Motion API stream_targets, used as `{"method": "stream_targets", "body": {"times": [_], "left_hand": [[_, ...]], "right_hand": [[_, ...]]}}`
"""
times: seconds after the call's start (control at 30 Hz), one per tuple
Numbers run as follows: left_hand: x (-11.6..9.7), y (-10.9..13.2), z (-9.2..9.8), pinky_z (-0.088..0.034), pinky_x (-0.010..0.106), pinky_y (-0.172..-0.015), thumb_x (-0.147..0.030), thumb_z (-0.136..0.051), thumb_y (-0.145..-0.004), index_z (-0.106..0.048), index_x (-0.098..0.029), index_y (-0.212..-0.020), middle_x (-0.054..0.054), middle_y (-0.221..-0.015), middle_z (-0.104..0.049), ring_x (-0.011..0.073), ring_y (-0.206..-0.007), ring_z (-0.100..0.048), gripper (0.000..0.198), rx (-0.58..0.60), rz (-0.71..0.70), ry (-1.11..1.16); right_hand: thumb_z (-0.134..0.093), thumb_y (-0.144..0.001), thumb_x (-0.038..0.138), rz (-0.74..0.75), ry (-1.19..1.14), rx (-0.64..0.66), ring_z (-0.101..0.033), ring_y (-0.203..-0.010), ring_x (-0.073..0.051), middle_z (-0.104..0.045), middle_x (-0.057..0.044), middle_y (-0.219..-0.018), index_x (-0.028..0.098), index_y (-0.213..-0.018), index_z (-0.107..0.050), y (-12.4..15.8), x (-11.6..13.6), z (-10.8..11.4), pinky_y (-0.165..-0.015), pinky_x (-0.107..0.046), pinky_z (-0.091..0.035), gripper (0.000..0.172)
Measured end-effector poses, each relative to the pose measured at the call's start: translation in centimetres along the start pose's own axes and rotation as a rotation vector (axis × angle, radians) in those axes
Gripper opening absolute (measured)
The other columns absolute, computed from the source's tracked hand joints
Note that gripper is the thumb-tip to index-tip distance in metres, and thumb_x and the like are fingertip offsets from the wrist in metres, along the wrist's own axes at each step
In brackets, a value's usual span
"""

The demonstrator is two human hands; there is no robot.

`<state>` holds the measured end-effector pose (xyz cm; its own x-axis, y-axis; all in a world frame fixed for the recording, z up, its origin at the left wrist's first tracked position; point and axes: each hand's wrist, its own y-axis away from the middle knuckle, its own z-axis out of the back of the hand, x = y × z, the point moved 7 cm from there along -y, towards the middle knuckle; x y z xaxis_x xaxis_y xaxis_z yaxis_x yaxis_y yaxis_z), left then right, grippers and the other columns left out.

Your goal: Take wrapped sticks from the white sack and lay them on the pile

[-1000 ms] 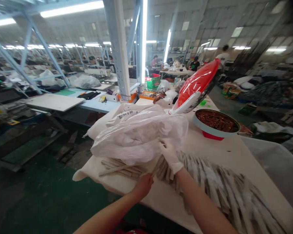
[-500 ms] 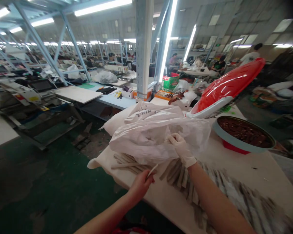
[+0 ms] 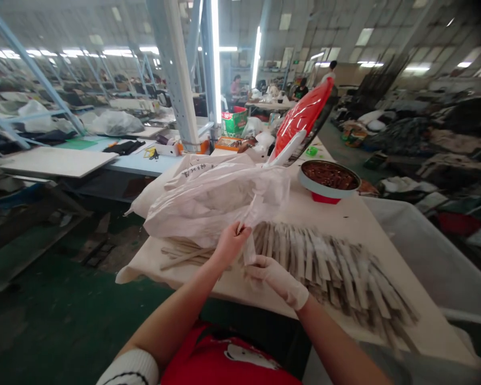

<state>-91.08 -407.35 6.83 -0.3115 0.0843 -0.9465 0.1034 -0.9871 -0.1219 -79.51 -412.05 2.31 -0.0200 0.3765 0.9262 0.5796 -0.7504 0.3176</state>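
Your left hand [image 3: 229,245] pinched the top of one pale strip [image 3: 249,250]. Your gloved right hand [image 3: 276,279] curled shut on its lower end, at the near bench [image 3: 356,219] edge, 9 o'clock of the strip fan [image 3: 328,264]. It looked like singling out one piece. The next move called for a clean lift, clear of the bag [image 3: 212,206] at 12.
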Motion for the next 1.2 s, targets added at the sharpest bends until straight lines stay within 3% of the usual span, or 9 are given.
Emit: {"method": "stream_targets", "body": {"times": [0.2,0.3,0.4,0.57,0.67,0.9,1.03,1.13,1.2], "left_hand": [[-0.3,-0.3,-2.5,-0.027,0.021,-0.053,-0.038,-0.049,-0.075,-0.05,-0.016,-0.07,-0.006,-0.058,-0.041,0.0084,-0.056,-0.036,0.023,0.113,0.012,-0.125],[0.3,0.8,-2.7,-0.028,0.021,-0.052,-0.044,-0.044,-0.079,-0.051,-0.016,-0.075,-0.005,-0.061,-0.043,0.0088,-0.055,-0.037,0.028,0.145,0.069,-0.103],[0.9,3.5,-2.9,-0.03,0.022,-0.052,-0.05,-0.033,-0.085,-0.052,-0.016,-0.079,-0.002,-0.065,-0.049,0.0103,-0.056,-0.04,0.039,0.24,0.11,-0.141],[-0.4,8.1,-3.0,-0.031,0.024,-0.058,-0.049,-0.034,-0.087,-0.054,-0.018,-0.078,0.001,-0.07,-0.054,0.0142,-0.066,-0.047,0.038,0.304,-0.033,-0.509],[-1.5,8.8,-2.8,-0.032,0.025,-0.062,-0.046,-0.037,-0.088,-0.055,-0.019,-0.081,0.003,-0.078,-0.059,0.0162,-0.073,-0.052,0.034,0.27,-0.096,-0.682],[-1.2,7.8,-2.4,-0.036,0.026,-0.064,-0.045,-0.035,-0.089,-0.057,-0.018,-0.08,0.006,-0.081,-0.064,0.0196,-0.077,-0.059,0.035,0.215,-0.011,-0.877],[-0.2,8.6,-2.3,-0.039,0.026,-0.066,-0.038,-0.043,-0.086,-0.059,-0.017,-0.09,0.006,-0.086,-0.064,0.0188,-0.079,-0.059,0.026,0.305,0.001,-0.725],[1.6,10.0,-2.5,-0.037,0.023,-0.055,-0.037,-0.042,-0.085,-0.058,-0.016,-0.095,0.001,-0.07,-0.059,0.0136,-0.062,-0.054,0.028,0.494,0.127,-0.422],[2.2,10.3,-2.4,-0.034,0.022,-0.051,-0.038,-0.038,-0.086,-0.057,-0.015,-0.098,-0.003,-0.061,-0.051,0.0114,-0.055,-0.047,0.032,0.481,0.169,-0.294]], "right_hand": [[-0.074,-0.059,0.042,-0.065,-0.015,0.049,-0.044,-0.052,-0.008,-0.057,0.001,-0.059,0.013,-0.071,-0.063,1.3,-2.8,-0.2,-0.054,-0.025,-0.031,0.033],[-0.074,-0.058,0.046,0.03,-0.112,-0.112,-0.038,-0.049,-0.007,-0.051,0.004,-0.053,0.016,-0.062,-0.058,0.8,-2.1,1.7,-0.051,-0.024,-0.029,0.035],[-0.067,-0.065,0.052,0.191,-0.28,-0.283,-0.033,-0.046,-0.007,-0.045,0.005,-0.048,0.017,-0.056,-0.052,0.1,-0.8,4.3,-0.047,-0.023,-0.026,0.04],[-0.07,-0.06,0.054,0.209,-0.492,-0.447,-0.035,-0.044,-0.007,-0.044,0.005,-0.048,0.017,-0.061,-0.056,-1.0,-0.9,6.6,-0.044,-0.022,-0.028,0.04],[-0.07,-0.06,0.054,0.234,-0.449,-0.505,-0.036,-0.044,-0.008,-0.047,0.005,-0.05,0.016,-0.067,-0.061,-0.7,-0.8,6.6,-0.044,-0.023,-0.028,0.039],[-0.067,-0.068,0.046,0.369,-0.124,-0.463,-0.041,-0.056,-0.009,-0.057,0.001,-0.064,0.016,-0.083,-0.069,0.8,-0.4,5.0,-0.052,-0.024,-0.031,0.033],[-0.067,-0.067,0.047,0.338,-0.036,-0.4,-0.042,-0.058,-0.01,-0.058,0.0,-0.066,0.016,-0.077,-0.068,1.9,-0.6,5.6,-0.054,-0.025,-0.033,0.033],[-0.066,-0.068,0.049,0.267,-0.074,-0.497,-0.039,-0.053,-0.01,-0.054,0.001,-0.061,0.017,-0.077,-0.066,3.0,-0.7,7.4,-0.051,-0.025,-0.031,0.033],[-0.066,-0.068,0.05,0.243,-0.1,-0.488,-0.04,-0.053,-0.01,-0.055,0.001,-0.061,0.017,-0.076,-0.064,3.3,-0.9,7.3,-0.052,-0.026,-0.032,0.034]]}}
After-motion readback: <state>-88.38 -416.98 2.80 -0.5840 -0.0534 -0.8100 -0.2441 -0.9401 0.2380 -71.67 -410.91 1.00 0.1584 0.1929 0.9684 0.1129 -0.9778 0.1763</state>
